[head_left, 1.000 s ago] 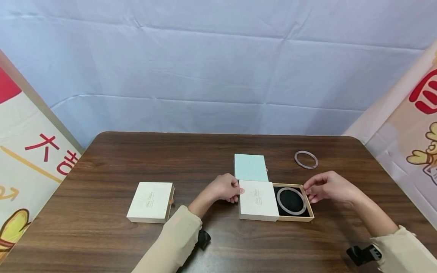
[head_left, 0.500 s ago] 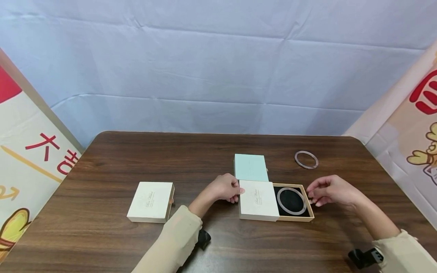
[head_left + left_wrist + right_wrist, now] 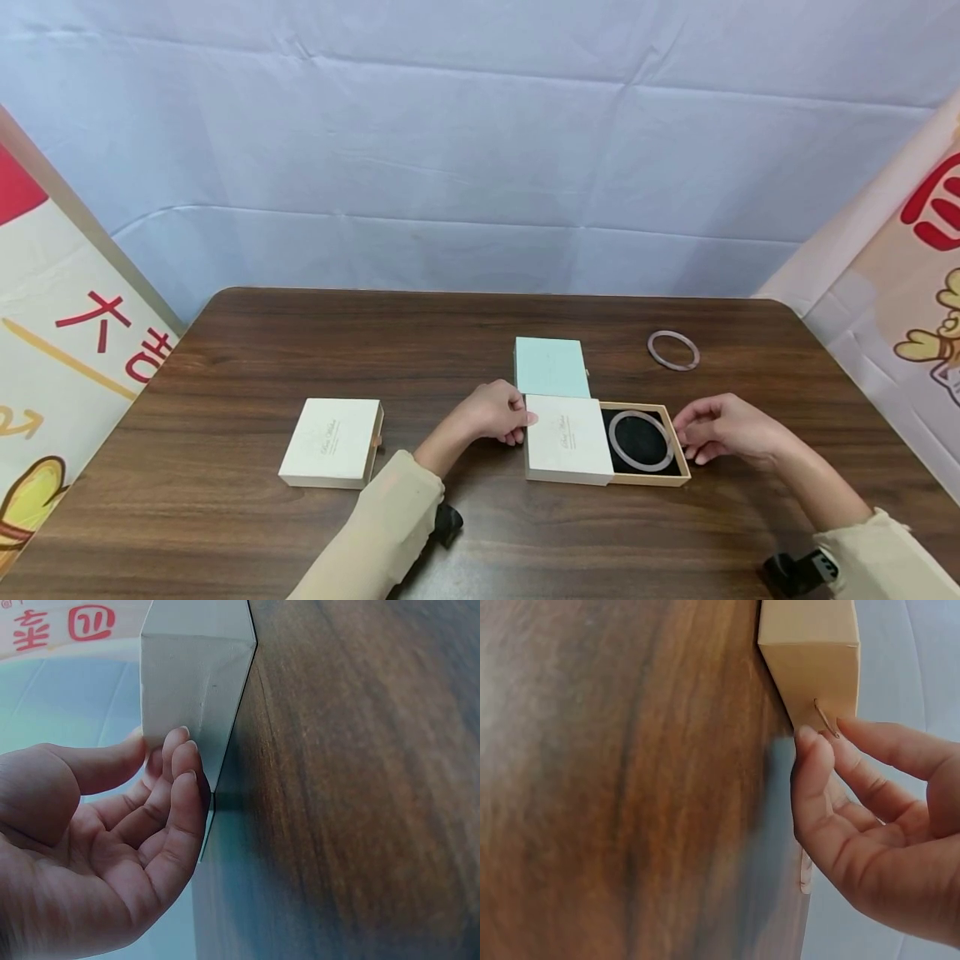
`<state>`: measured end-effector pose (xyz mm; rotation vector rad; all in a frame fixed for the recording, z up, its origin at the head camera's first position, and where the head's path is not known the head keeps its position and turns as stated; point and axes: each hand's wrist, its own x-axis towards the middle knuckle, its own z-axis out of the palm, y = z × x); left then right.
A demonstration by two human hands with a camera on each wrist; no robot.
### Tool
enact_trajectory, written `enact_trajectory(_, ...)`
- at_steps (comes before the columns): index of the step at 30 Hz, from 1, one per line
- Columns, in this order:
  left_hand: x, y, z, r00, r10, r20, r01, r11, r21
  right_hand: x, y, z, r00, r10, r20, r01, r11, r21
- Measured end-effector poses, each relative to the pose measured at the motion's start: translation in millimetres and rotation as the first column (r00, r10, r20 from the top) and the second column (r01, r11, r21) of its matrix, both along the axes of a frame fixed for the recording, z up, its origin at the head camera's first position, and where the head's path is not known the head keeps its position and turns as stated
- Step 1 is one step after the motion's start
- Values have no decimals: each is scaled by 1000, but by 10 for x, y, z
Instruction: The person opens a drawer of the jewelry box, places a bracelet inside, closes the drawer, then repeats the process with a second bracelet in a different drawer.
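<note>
A white slide-out box (image 3: 567,439) lies on the table with its drawer (image 3: 645,481) partly out to the right. Inside the drawer, a pale bangle (image 3: 615,437) sits on a black lining. My left hand (image 3: 495,412) grips the box's left end, thumb at its top edge and fingers against the end wall (image 3: 184,690). On the other side, my right hand (image 3: 723,429) is at the drawer's end. The right wrist view shows a thin pull loop (image 3: 825,718) on that end, its tip between my thumb and finger.
A mint-green box (image 3: 551,367) lies just behind the white one. Another bangle (image 3: 673,365) rests at the back right of the wooden table (image 3: 375,333). Farther left is a second white box (image 3: 330,442), apart from the others.
My right hand has shifted slightly right and toward me at the drawer's end. Left hand, boxes and bangles have stayed in place.
</note>
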<state>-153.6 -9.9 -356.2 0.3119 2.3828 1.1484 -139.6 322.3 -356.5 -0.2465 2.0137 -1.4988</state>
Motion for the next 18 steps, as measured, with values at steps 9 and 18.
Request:
enact_trajectory(9,-8,7,-7,1000,3,2,-3,1000,-2,-1,-19,-22,1000,12,16,-12,1000,-24)
enact_trajectory(18,-8,5,-8,1000,5,4,-5,1000,-2,9,-44,-33,1000,-7,4,7,1000,-15)
